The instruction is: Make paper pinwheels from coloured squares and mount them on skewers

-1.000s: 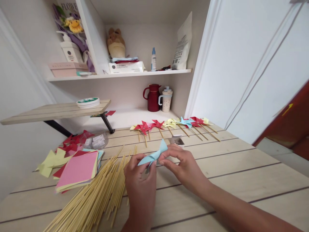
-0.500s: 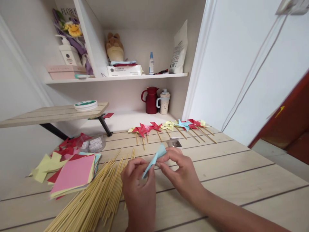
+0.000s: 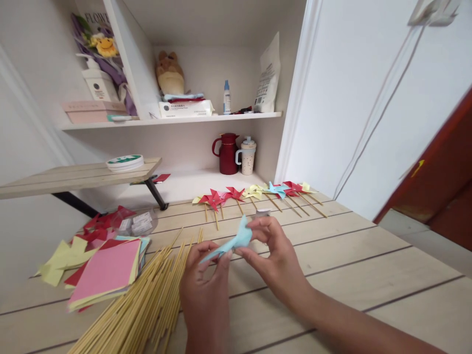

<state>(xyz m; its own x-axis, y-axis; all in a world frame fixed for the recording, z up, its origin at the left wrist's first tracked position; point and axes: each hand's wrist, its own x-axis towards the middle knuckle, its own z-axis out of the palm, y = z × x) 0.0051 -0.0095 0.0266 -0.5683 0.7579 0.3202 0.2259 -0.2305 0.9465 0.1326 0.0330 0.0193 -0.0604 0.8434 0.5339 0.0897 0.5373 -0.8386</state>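
Note:
A light-blue piece of paper (image 3: 239, 238), partly folded with a blade standing up, is held above the table in front of me. My left hand (image 3: 207, 282) pinches its lower left side between thumb and fingers. At its right edge, my right hand (image 3: 275, 250) has the index finger against the raised blade and the thumb low near the middle. Just left of my left hand lies a loose bundle of thin bamboo sticks (image 3: 147, 300). Behind my hands, finished paper pinwheels (image 3: 212, 199) on sticks lie in a row.
Coloured paper squares (image 3: 106, 268) are stacked at left, beside cut yellow paper (image 3: 61, 260) and a clear container (image 3: 138, 222) of small white boxes. A low wooden stand (image 3: 84, 177) rises behind them. A red jug (image 3: 228, 155) and a cup (image 3: 248, 156) stand at the back.
The blue paper has turned in my hands, its left part now lying flatter and its blade showing more. My right fingers have spread wider around it. The view has shifted slightly.

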